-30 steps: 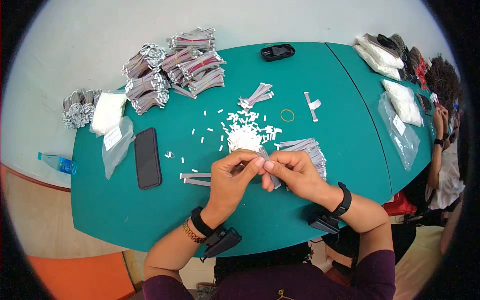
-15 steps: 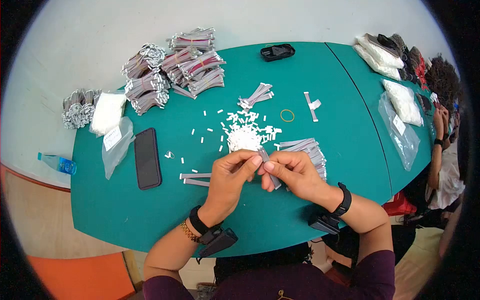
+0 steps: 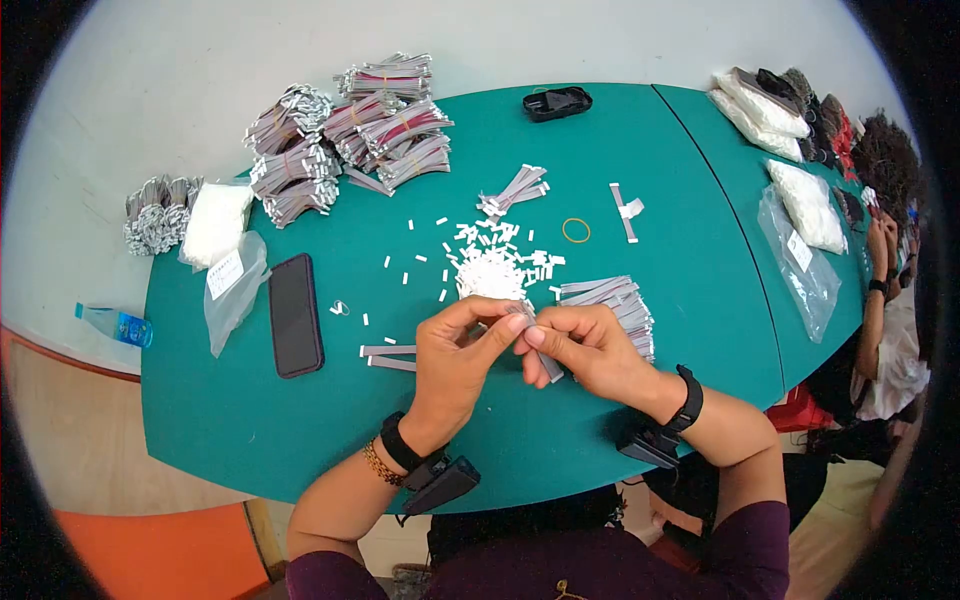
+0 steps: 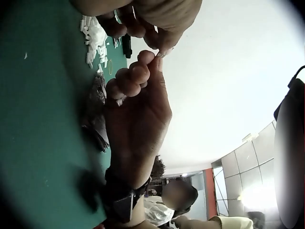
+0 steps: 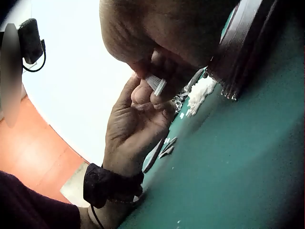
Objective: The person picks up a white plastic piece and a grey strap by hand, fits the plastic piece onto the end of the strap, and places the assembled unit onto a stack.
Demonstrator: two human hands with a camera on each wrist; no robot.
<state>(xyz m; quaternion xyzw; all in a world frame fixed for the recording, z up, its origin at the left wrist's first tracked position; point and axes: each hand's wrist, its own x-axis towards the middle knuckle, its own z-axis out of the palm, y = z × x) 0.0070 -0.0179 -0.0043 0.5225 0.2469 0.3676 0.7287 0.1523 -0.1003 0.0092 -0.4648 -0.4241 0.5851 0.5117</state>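
In front of the body, both hands meet over a grey flat ribbon cable [image 3: 551,369] with white connector ends. The left hand [image 3: 452,352] pinches its far end between thumb and index finger. The right hand [image 3: 598,348] grips the cable's middle, thumb on top, with the near end sticking out below the fingers. In the right wrist view a white connector [image 5: 160,87] shows at the end of fanned thin wires, by the fingertips. Just beyond the hands lies a heap of small white connector housings [image 3: 488,272]. A stack of ribbon cables [image 3: 618,300] lies beside the right hand, partly hidden by it.
Two loose cables [image 3: 388,351] and a phone [image 3: 296,315] lie to the left. Bundled cables [image 3: 390,130] are piled at the back left near a bag of white parts [image 3: 217,225]. Further back are a small cable group [image 3: 517,190], a rubber band [image 3: 575,230] and a black case [image 3: 557,103].
The left fingers drew slightly back from the right thumb, baring more of the cable, then closed in again on its far end. The right hand has stayed nearly still.
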